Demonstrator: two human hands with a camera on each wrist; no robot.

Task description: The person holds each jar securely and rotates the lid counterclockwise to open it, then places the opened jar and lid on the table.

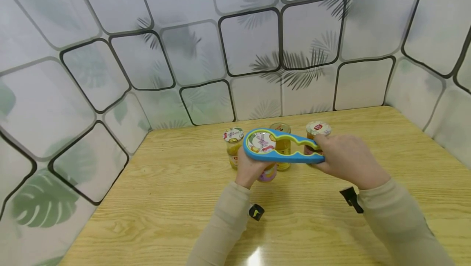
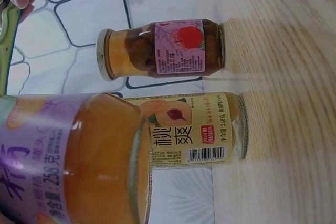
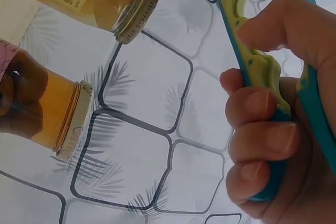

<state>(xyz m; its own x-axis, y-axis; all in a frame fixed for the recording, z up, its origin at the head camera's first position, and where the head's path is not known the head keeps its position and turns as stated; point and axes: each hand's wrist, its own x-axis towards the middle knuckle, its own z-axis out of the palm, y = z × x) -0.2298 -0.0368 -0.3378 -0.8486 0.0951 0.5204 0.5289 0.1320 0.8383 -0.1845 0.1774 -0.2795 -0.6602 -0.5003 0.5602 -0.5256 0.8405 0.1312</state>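
The head view shows the jar opener (image 1: 294,158) looped around the lid of the held jar (image 1: 262,142), handles spread toward 3 o'clock. In that view, a yellow jar (image 1: 233,148) stands at 9 o'clock from that lid. Only the left wrist view shows the held jar's base clear of the table (image 2: 283,129) and the barcode on the gold-lidded jar (image 2: 184,129), near the dark jar (image 2: 139,51).

The left hand (image 1: 249,170), forearm entering from 7 o'clock, grips the held jar; its fingers are largely hidden. The right hand (image 1: 347,159), forearm from 5 o'clock, clasps the handles; the right wrist view shows fingers curled around one.
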